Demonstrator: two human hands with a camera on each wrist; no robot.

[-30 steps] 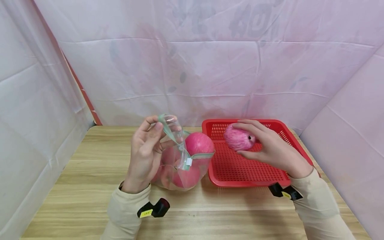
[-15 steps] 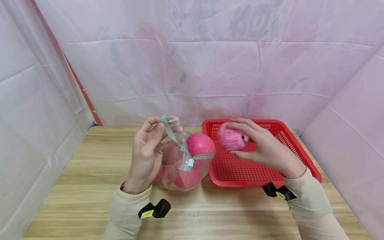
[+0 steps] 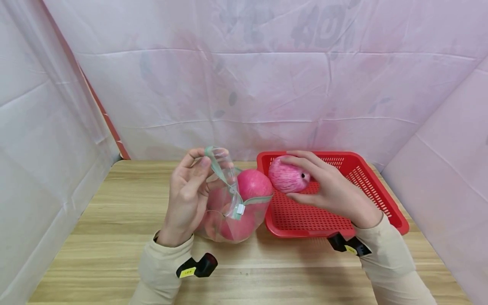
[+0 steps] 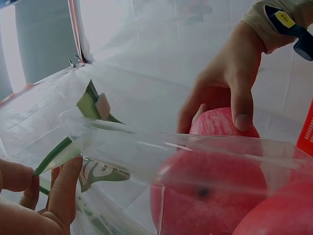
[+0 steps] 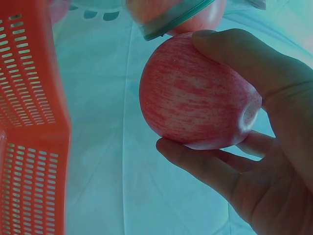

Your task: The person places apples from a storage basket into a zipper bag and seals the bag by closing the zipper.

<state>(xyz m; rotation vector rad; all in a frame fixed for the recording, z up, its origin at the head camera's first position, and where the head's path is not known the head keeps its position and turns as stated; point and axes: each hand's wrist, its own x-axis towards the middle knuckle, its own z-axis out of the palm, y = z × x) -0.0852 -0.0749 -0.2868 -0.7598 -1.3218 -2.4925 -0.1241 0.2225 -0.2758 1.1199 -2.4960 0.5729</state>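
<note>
A clear zip bag (image 3: 217, 226) with a pale green zip edge stands on the table, and several red apples fill it. One apple (image 3: 253, 184) shows at its mouth. My left hand (image 3: 187, 195) pinches the zip edge between thumb and fingers, lifting one side of the opening. In my right hand (image 3: 328, 182) is a pink-red striped apple (image 3: 287, 176), gripped by thumb and fingers above the basket's left side, close to the bag's mouth. The right wrist view shows this held apple (image 5: 195, 93) near the bag's green zip strip (image 5: 178, 19).
A red plastic basket (image 3: 312, 233) with slotted walls sits right of the bag. Both rest on a light wooden table (image 3: 114, 228). Pale printed cloth (image 3: 267, 93) hangs behind and along both sides.
My right hand has carried the striped apple leftward over the basket, toward the bag. The left hand, still pinching the zip edge, has shifted slightly right.
</note>
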